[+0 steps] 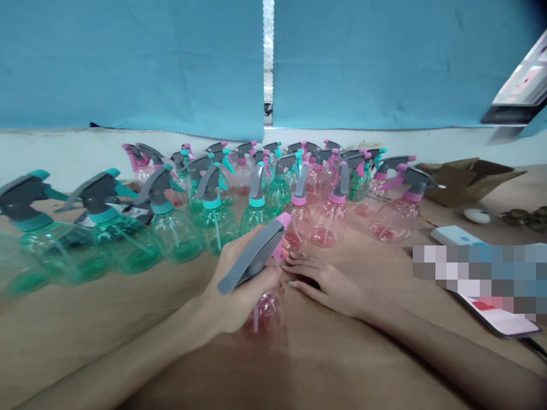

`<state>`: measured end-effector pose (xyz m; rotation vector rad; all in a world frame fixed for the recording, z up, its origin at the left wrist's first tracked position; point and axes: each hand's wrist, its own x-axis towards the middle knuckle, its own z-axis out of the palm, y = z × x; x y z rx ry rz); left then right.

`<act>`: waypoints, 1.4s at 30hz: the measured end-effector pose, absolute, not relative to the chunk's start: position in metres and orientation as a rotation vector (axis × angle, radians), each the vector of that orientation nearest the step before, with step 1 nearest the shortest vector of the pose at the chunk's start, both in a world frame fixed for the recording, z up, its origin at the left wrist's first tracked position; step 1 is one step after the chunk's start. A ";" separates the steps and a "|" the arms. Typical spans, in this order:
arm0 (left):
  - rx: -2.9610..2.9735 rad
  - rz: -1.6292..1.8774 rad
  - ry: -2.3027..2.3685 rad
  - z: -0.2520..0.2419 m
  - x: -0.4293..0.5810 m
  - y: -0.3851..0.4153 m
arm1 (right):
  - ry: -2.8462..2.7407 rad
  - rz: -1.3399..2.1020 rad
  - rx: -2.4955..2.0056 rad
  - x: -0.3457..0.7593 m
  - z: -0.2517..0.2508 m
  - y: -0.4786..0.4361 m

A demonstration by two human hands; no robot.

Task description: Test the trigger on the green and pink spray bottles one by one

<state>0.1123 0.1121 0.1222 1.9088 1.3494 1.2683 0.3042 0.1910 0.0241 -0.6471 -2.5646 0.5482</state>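
My left hand [233, 307] is wrapped round the neck of a clear pink spray bottle [265, 320] at the middle front of the table. The bottle's grey sprayer head with its pink nozzle rises above my hand, tilted up to the right. My right hand [331, 285] lies on the table just right of the bottle, fingers stretched toward it. Whether its fingertips touch the bottle I cannot tell. Right behind my hands stand another pink spray bottle [331, 222] and a green spray bottle [219, 225].
Several green spray bottles [175, 236] line the left, with mixed pink and green ones at the back. At right lie an opened brown box [464, 182], a white oval object [477, 216] and a partly blurred phone-like device [506, 322] with a cable. Blue cloth [137, 62] hangs behind.
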 end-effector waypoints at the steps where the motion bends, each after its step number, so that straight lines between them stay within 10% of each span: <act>1: 1.924 1.241 1.343 0.124 0.111 0.112 | -2.563 0.548 -0.645 0.304 0.024 0.191; 42: 1.919 1.264 1.524 0.116 0.114 0.115 | -2.570 0.543 -0.650 0.304 0.024 0.192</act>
